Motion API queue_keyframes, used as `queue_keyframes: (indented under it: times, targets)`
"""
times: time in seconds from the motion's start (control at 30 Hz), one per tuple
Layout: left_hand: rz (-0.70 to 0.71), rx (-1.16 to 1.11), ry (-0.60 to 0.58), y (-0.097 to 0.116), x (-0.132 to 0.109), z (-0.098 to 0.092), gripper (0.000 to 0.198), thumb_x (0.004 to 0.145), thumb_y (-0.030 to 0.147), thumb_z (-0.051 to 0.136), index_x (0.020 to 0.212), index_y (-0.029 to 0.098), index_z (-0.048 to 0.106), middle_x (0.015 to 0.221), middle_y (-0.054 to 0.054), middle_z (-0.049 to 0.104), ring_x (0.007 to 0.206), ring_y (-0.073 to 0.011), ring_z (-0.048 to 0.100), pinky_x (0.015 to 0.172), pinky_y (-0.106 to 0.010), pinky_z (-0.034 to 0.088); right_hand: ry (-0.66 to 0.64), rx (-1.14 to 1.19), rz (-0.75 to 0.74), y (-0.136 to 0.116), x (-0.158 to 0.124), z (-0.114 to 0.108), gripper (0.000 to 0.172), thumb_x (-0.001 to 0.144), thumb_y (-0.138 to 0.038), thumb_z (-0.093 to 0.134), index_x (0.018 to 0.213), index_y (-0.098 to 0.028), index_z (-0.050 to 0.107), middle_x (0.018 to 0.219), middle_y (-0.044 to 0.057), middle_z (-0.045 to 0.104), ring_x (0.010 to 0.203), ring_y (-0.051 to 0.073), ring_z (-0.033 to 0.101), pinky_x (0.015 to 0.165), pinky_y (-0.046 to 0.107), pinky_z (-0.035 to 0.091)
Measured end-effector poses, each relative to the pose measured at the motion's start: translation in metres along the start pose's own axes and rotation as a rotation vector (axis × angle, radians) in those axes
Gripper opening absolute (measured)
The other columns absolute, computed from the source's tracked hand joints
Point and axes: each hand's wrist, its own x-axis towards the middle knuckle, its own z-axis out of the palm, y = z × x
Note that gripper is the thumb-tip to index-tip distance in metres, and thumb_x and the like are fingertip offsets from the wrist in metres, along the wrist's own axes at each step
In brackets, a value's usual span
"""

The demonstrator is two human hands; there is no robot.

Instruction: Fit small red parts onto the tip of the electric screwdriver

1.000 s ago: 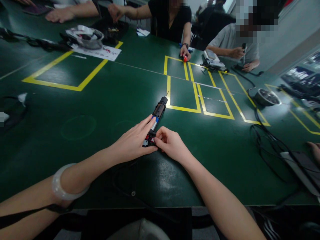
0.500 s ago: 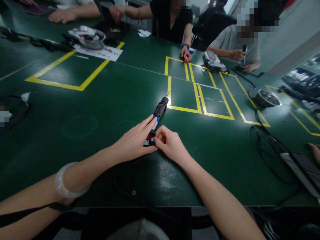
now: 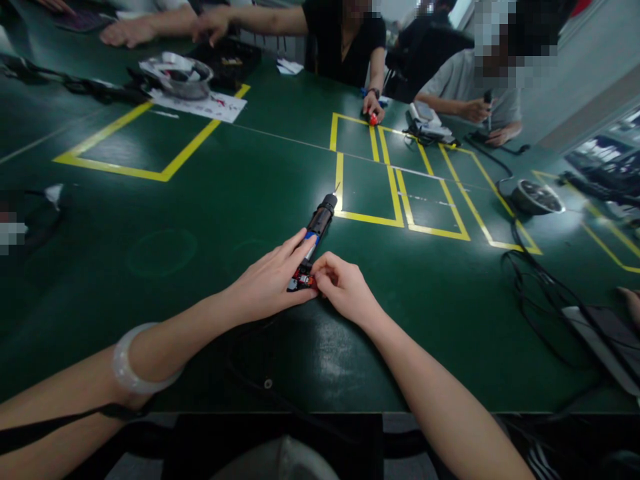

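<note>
A dark cylindrical tool (image 3: 321,217) with a thin metal tip lies on the green table, tip pointing away from me. Its near end is open, showing red, black and grey parts (image 3: 301,280). My left hand (image 3: 270,280) rests over the tool's left side, fingers on its blue and silver section and thumb by the near end. The fingers of my right hand (image 3: 341,283) are pinched together at the right of that near end; what lies between the fingertips is too small to name.
Yellow tape (image 3: 370,219) marks boxes on the table. A metal bowl (image 3: 537,198) and black cables are at the right; another bowl (image 3: 183,79) stands on paper at the back left. People sit across, one hand (image 3: 373,107) touching a red object.
My right hand has shifted slightly right, uncovering more of the red parts at the tool's near end. Across the table, a person's raised hand has moved left.
</note>
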Motion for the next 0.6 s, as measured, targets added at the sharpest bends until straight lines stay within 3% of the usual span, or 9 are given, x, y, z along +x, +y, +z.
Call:
queue_keyframes:
  times: [0.2,0.37,0.6]
  targets:
    - [-0.011,0.035,0.008,0.0031,0.0012,-0.0001,0.083,0.096,0.055,0.052,0.166,0.02,0.026,0.172,-0.013,0.014,0.151,-0.0379,0.036,0.118,-0.053,0.038,-0.025,-0.017,-0.045,0.0035,-0.0006,-0.0014,0.013,0.085,-0.014,0.047,0.094,-0.022,0.052,0.07,-0.007,0.058,0.061,0.01,0.056,0.066,0.024,0.043]
    - [-0.007,0.096,0.035,0.0045,0.0019,0.003,0.064,0.096,0.045,0.054,0.156,0.026,0.046,0.171,-0.015,0.018,0.143,-0.0399,0.045,0.114,-0.054,0.041,-0.01,0.0,-0.083,0.0039,-0.0006,0.0,0.013,0.086,-0.015,0.046,0.096,-0.022,0.051,0.07,-0.007,0.056,0.059,0.01,0.055,0.066,0.024,0.044]
    - [0.004,0.198,0.087,0.0089,-0.0014,0.0021,0.047,0.098,0.048,0.053,0.14,0.027,0.059,0.163,-0.02,0.035,0.138,-0.0401,0.05,0.106,-0.054,0.046,0.042,0.023,-0.071,0.0092,-0.0006,-0.0016,0.01,0.087,-0.018,0.048,0.095,-0.022,0.051,0.072,-0.006,0.057,0.058,0.01,0.054,0.062,0.024,0.043]
